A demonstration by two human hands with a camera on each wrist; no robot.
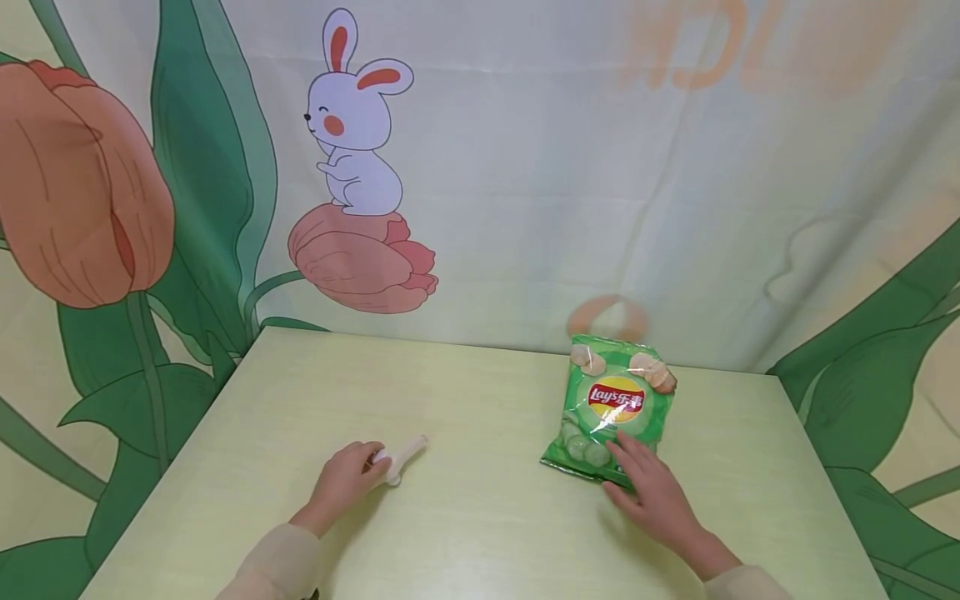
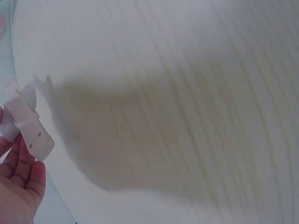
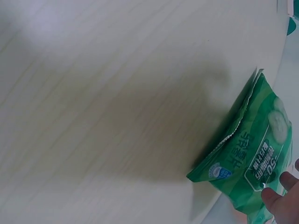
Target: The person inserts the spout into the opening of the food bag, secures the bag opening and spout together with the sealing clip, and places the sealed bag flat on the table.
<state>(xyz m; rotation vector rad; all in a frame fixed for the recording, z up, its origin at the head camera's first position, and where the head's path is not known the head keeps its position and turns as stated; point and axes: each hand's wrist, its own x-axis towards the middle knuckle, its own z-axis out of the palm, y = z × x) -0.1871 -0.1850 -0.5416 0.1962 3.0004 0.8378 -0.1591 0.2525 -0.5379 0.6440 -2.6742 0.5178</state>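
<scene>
My left hand (image 1: 347, 483) pinches a white plastic clip-like piece (image 1: 406, 457) just above the table, left of the middle. A narrow arm of the piece points up and to the right in the head view. In the left wrist view, fingertips (image 2: 36, 175) hold the lower side of the same white piece (image 2: 33, 130), whose exact kind is unclear. A green Lay's chip bag (image 1: 617, 400) lies face up at the right. My right hand (image 1: 660, 500) is at its lower right corner, fingers spread and loosely bent; in the right wrist view the fingertips (image 3: 271, 198) overlap the bag (image 3: 243, 158).
The pale wood-grain table (image 1: 480, 533) reaches back to a printed cloth (image 1: 525, 167) hanging behind it, with a rabbit and tulips on it. The bag's top edge lies close to the table's back edge.
</scene>
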